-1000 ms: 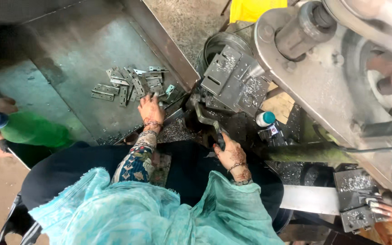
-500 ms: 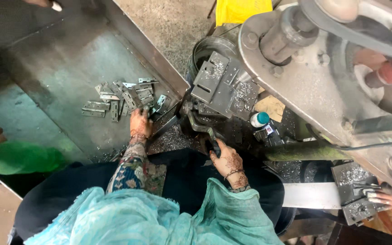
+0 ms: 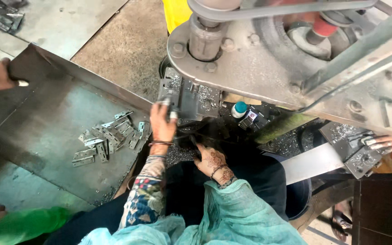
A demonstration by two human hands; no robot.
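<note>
My left hand (image 3: 162,122) pinches a small metal piece (image 3: 166,103) at the press die (image 3: 189,97); my right hand (image 3: 212,161) grips a dark lever (image 3: 195,146); many hinge plates (image 3: 107,138) wait in the tray (image 3: 37,159), so most work remains.

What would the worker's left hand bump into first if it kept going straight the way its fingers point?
The left hand points up toward the press. It holds a small metal piece right at the dark die block, so the block would likely come first; depth is hard to judge from above.

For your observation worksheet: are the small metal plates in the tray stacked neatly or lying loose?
Loose: the metal plates lie scattered at odd angles on the tray.
</note>
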